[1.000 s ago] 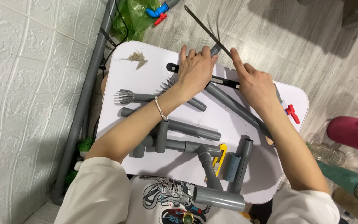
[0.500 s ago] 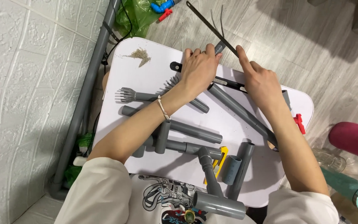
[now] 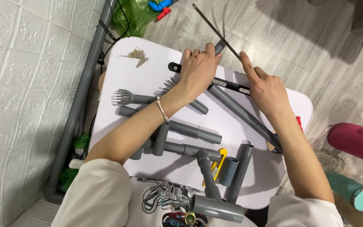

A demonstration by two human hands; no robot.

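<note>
While the left hand [image 3: 198, 71] pins the grey pipe [image 3: 240, 111] flat at 12 o'clock,
right hand [image 3: 267, 90] has its grip closed on the saw blade [image 3: 217, 31], angled across the pipe's end for cutting.

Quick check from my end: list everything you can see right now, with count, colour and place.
table: one, white, centre
long pipe: one, grey, under both hands
saw blade: one, dark, right hand, across pipe end
slit-end pipes: two, grey, table left
pipe pieces and fittings: several, grey, near edge
utility knife: one, yellow, among fittings
sawdust pile: one, tan, far corner
bottle: one, pink, floor right
bag: one, green, floor top
left hand: pressing pipe
right hand: gripping blade
</note>
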